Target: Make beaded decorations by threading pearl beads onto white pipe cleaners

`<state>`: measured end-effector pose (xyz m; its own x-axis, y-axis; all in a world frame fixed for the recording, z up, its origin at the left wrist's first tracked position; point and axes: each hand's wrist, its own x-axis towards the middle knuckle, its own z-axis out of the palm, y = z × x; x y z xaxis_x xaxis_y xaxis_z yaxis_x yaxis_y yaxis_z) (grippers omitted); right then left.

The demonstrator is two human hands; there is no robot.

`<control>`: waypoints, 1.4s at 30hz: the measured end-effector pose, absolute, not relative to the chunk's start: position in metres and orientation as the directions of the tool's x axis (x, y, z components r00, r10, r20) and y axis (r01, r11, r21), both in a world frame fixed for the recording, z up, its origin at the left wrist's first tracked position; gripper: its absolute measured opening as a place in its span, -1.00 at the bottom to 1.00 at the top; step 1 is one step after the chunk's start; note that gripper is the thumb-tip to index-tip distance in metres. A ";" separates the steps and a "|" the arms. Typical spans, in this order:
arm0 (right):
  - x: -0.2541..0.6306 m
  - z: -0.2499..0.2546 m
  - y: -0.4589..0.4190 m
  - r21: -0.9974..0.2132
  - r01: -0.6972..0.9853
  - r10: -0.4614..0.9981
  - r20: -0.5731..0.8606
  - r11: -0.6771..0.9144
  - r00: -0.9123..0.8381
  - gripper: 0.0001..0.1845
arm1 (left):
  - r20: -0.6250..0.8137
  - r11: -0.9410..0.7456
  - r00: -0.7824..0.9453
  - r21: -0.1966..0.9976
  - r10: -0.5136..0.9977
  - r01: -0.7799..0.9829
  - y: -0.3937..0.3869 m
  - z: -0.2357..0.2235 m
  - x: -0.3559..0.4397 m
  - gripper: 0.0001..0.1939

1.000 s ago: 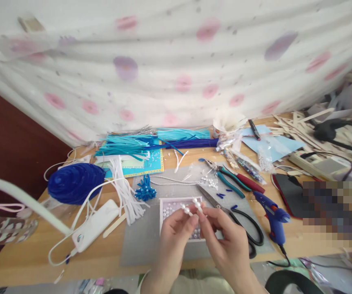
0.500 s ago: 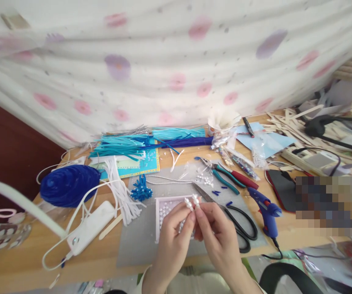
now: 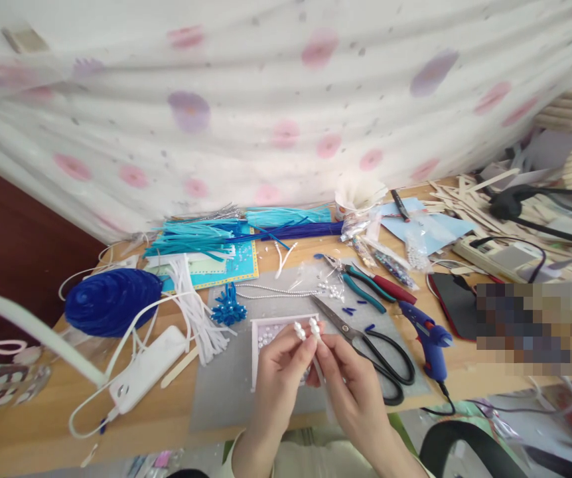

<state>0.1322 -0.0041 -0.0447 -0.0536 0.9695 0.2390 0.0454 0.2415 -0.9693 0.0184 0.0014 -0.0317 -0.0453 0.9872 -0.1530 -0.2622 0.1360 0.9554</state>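
My left hand and my right hand meet above a small white box of pearl beads on a grey felt mat. Each hand pinches a short string of white pearl beads, the left string and the right string, with their tips held close together. Fingers of both hands are closed round the strands.
Black scissors and a blue glue gun lie right of my hands. Pliers, a pearl strand, a blue flower piece, a white power bank, a blue paper fan and blue paper strips crowd the wooden table.
My hands have drawn a little closer together and the two pearl strings now stand nearly side by side. The camera view has shifted slightly.
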 end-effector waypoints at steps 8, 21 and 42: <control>0.137 -0.036 -0.006 -0.935 0.211 0.958 0.271 0.284 -0.090 -0.69 | -0.161 0.165 0.037 0.973 0.986 -0.162 -0.001 -0.023 0.011 -0.74; 0.137 -0.042 -0.012 -0.993 0.090 0.978 0.057 0.077 -0.202 -0.67 | -0.347 0.298 0.006 0.797 0.938 -0.525 0.004 -0.036 0.015 -0.72; 0.149 -0.066 -0.019 -0.912 -0.029 0.871 -0.380 -0.408 -0.311 -0.49 | -0.282 0.120 -0.335 0.895 0.899 -0.430 0.012 -0.052 -0.004 -0.71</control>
